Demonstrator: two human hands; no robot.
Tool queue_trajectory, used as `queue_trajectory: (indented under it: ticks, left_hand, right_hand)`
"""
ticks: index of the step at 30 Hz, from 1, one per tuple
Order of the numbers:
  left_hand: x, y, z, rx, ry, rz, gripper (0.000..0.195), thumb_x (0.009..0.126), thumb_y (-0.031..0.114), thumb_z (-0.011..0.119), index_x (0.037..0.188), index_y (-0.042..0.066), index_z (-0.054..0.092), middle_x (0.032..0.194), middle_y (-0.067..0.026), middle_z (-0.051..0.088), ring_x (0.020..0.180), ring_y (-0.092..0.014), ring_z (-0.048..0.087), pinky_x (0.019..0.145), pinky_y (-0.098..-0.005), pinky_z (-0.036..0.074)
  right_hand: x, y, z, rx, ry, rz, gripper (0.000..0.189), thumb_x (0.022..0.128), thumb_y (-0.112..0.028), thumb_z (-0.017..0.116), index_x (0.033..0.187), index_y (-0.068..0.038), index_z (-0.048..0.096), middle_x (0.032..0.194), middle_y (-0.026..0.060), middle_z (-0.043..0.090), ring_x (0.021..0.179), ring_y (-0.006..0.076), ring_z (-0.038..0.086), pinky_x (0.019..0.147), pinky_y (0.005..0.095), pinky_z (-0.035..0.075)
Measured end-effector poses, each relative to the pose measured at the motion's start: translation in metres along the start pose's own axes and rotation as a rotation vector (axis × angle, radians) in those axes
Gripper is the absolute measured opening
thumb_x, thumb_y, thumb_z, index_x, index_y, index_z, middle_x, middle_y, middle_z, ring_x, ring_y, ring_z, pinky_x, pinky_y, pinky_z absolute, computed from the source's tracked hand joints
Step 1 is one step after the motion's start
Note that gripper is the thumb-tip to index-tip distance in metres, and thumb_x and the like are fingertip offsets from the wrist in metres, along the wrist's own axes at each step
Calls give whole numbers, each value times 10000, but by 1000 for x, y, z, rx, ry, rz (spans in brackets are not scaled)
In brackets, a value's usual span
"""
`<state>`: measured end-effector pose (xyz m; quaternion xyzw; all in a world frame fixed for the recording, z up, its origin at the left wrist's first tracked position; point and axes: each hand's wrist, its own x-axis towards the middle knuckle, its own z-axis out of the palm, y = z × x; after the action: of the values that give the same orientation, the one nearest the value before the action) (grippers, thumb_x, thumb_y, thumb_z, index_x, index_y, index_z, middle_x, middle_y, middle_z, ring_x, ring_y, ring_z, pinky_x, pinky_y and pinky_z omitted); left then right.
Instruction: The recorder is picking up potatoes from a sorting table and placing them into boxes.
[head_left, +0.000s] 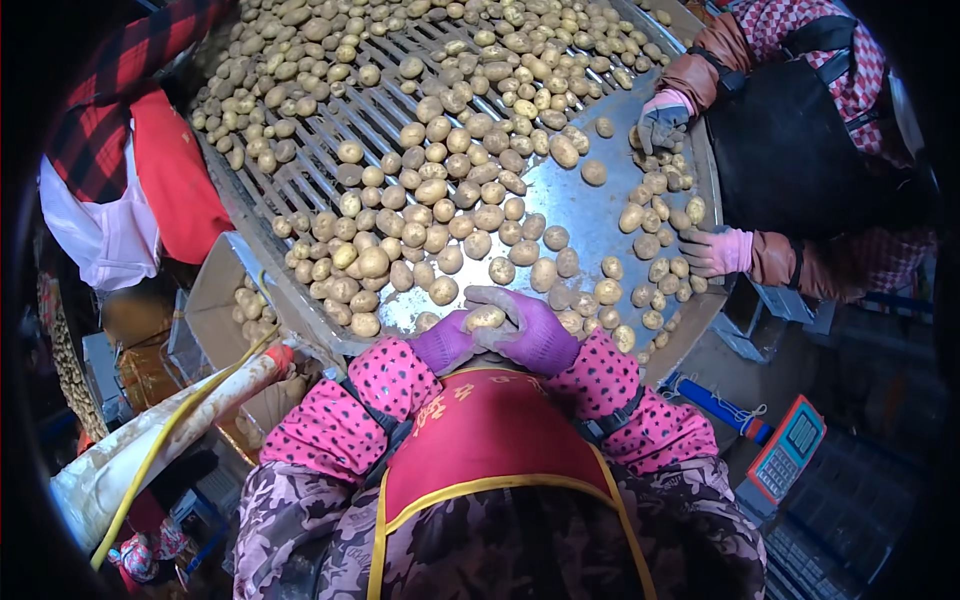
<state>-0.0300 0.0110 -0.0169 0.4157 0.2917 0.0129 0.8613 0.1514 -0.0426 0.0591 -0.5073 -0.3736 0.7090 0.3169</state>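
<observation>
A pale potato (484, 317) is cupped between my two hands, in front of my chest at the near edge of the metal sorting table (551, 187). My left hand (448, 342), in a purple knitted glove, holds it from the left and below. Around its far and right side curl the grey-coated fingers of my right hand (534, 330), gloved the same way. Loose potatoes (431, 191) lie just beyond on the metal sheet, some close to my knuckles.
A co-worker's gloved hands (716, 250) are among potatoes on the right. Slatted bars (322, 150) under more potatoes run farther back. At left stand a cardboard box (217, 300) with potatoes and a wrapped pole (172, 442). A digital scale display (787, 448) is at lower right.
</observation>
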Motion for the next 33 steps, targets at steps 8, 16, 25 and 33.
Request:
queue_trajectory:
  ticks: [8, 16, 25, 33]
  left_hand:
    - [-51, 43, 16, -389, 68, 41, 477, 1031, 306, 521, 1374, -25, 512, 1250, -134, 637, 1111, -181, 640, 960, -319, 524]
    - [-39, 4, -2, 129, -137, 124, 478, 1047, 382, 521, 1318, -4, 591, 1255, -114, 648, 1135, -170, 631, 1007, -325, 496]
    - [-29, -31, -12, -73, 16, 46, 367, 994, 285, 653, 1232, 5, 647, 1122, -60, 698, 1037, -147, 635, 921, -312, 515]
    - [-23, -16, -65, 708, 789, 461, 369, 919, 107, 664, 1267, -2, 605, 1196, -136, 660, 1105, -210, 638, 977, -326, 498]
  right_hand:
    - [-5, 2, 5, -779, 311, -381, 580, 860, -87, 696, 1405, 14, 523, 1276, 208, 624, 1169, 266, 634, 1000, 363, 511]
    - [-10, 18, 25, -31, 211, -228, 702, 892, -68, 697, 1508, 17, 372, 1323, 210, 582, 1214, 236, 582, 1037, 347, 482]
    - [-6, 77, 2, -276, 254, -99, 550, 833, -61, 715, 1356, 8, 559, 1187, 136, 651, 1037, 187, 653, 897, 313, 544]
    - [-54, 154, -81, -184, 858, -99, 447, 853, -72, 708, 1282, 17, 618, 881, 54, 665, 639, 100, 610, 556, 240, 505]
